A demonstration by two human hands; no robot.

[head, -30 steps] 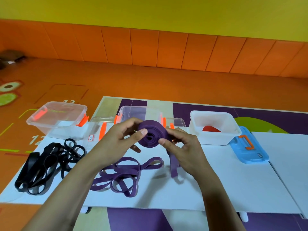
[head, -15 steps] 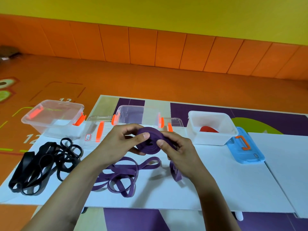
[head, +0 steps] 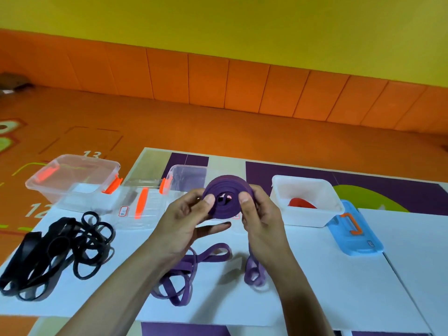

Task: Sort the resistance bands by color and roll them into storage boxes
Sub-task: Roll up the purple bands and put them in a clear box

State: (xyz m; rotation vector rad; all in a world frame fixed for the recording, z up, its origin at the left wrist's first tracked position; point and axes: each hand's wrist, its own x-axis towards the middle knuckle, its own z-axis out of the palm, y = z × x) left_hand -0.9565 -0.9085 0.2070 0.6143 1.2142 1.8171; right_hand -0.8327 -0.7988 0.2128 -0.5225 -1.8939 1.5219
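A rolled purple band [head: 226, 191] is held above the white table [head: 315, 275], its coil facing me. My left hand [head: 186, 221] pinches its left side with the thumb on the front. My right hand [head: 260, 214] grips the right side, and the band's loose tail [head: 253, 272] hangs below it to the table. More loose purple bands [head: 184, 275] lie under my left forearm. A tangle of black bands [head: 58, 251] lies at the table's left. A red band [head: 303, 203] sits in the white box [head: 308, 220].
A clear box with orange clips [head: 72, 178] stands at the back left, and a second clear box [head: 188, 177] behind the roll. A clear lid [head: 140, 209] lies flat between them. A blue lid with an orange handle [head: 354, 234] lies right of the white box.
Both hands have turned and rolled the purple band further, so the coil is bigger and its hanging tail shorter. The roll has been lifted slightly.
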